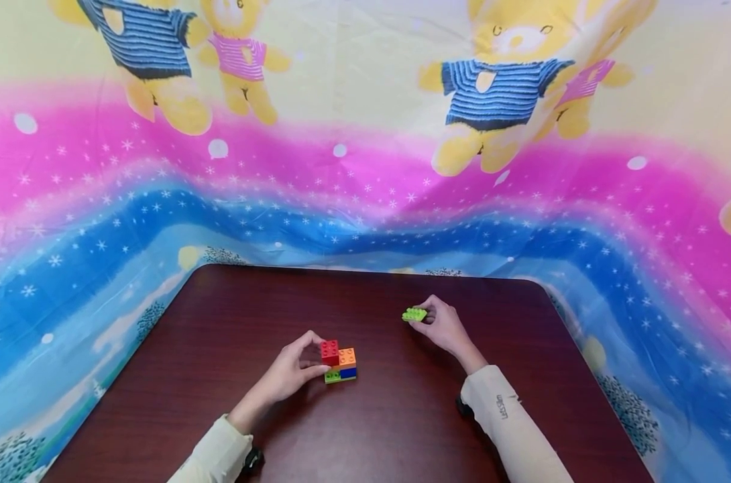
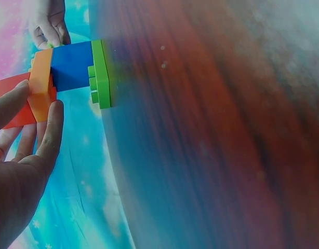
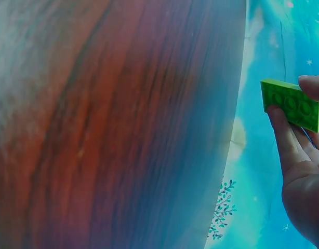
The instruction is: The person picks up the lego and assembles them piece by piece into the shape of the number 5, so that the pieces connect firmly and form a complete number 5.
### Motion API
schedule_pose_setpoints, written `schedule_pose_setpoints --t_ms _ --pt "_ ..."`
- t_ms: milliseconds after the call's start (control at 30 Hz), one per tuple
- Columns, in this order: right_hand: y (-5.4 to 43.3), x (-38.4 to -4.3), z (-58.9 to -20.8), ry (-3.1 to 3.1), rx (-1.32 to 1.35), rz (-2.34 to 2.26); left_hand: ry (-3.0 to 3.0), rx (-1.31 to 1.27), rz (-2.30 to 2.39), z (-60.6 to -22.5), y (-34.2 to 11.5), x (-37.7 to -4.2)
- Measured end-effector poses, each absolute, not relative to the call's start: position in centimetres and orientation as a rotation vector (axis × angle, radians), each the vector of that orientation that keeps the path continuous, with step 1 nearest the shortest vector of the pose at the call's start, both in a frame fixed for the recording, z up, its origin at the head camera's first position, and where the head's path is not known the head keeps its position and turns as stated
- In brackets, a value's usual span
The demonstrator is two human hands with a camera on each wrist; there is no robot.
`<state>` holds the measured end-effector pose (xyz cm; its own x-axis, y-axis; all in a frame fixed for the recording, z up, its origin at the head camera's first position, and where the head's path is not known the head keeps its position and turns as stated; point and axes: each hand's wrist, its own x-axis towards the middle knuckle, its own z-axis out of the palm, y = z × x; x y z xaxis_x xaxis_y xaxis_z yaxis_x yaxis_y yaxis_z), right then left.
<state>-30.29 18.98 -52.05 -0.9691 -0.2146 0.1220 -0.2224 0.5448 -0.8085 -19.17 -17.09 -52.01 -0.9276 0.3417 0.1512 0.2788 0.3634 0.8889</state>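
Note:
A small stack of toy building bricks stands near the table's middle: a red brick [image 1: 330, 352] on top, an orange brick [image 1: 347, 356] below it, then a blue brick [image 2: 72, 66], with a thin green brick [image 2: 102, 75] at the bottom. My left hand [image 1: 290, 370] grips the upper part of this stack from the left, thumb and fingers on opposite sides of the red and orange bricks. Farther back and to the right, my right hand [image 1: 445, 327] pinches a flat lime-green brick [image 3: 292, 105] above the table. The hollow underside of that brick shows in the right wrist view.
The dark wooden table [image 1: 389, 429] has rounded far corners. Behind and beside it hangs a printed cloth [image 1: 341, 174] with teddy bears and snowflakes, meeting the table's edges. Dark straps with small devices sit under both cream sleeves [image 1: 510, 416].

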Motion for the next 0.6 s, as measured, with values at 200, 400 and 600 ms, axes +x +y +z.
schedule_pose_setpoints --t_ms 200,400,600 --pt "18.4 -29.9 -51.8 -2.745 0.422 1.475 2.539 0.599 1.646 -52.1 -17.1 -19.2" --pt "17.3 -29.2 -51.0 -2.704 0.489 1.542 2.573 0.575 1.602 -52.1 -17.2 -19.3" --pt "15.6 -28.1 -50.1 -2.668 0.54 1.649 2.568 0.575 1.605 -52.0 -17.2 -19.4"
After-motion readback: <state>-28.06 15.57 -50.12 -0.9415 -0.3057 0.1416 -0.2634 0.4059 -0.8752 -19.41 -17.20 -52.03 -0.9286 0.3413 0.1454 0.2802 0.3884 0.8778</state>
